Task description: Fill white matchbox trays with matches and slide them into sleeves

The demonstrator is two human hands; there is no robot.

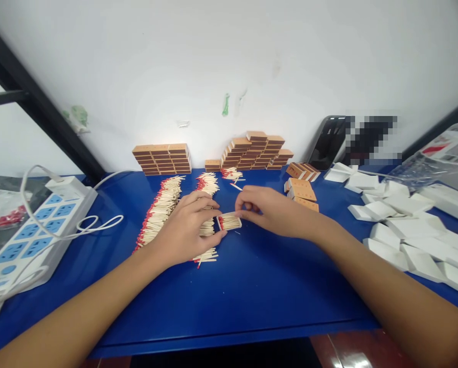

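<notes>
A small white matchbox tray [229, 229] filled with red-headed matches [229, 222] lies on the blue table. My left hand [190, 222] holds the tray's left end between thumb and fingers. My right hand [260, 208] is at the tray's upper right corner, thumb and index finger pinched together; what is between them is too small to make out. Under and beside my left hand runs a row of loose matches [207, 183]. A wider row of matches [158, 214] lies further left. Behind the tray sits a small heap of matches [231, 174].
Closed matchboxes stand against the wall in a left stack [162, 159] and a stepped middle stack [255, 152]. More boxes [301, 190] lie at right. Empty white trays [413, 225] cover the right side. A power strip [37, 230] with white cables is at left. A phone [327, 140] leans behind.
</notes>
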